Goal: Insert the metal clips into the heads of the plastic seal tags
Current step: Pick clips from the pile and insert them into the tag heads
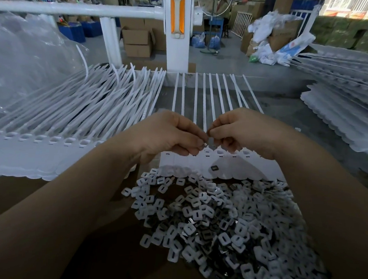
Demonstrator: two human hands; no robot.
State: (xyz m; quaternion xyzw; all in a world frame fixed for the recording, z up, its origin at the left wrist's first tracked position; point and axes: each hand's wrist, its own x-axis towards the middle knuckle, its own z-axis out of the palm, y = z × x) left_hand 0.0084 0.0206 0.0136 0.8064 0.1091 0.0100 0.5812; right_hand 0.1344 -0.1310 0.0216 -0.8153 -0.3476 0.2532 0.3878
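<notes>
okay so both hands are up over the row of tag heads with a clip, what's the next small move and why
Probably lower the metal clip, pinched at the left hand fingertips beside the right hand, into the tag head just below; its slot looks open.

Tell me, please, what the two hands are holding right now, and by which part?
The left hand pinches a small metal clip by its edge between thumb and fingertips. The right hand has a fingertip grip there too, but what it holds cannot be told.

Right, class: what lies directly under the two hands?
Under the left hand and right hand runs a row of white tag heads, straps stretching away behind. A small clip shows between the fingertips. The heads beneath the palms are covered.
</notes>
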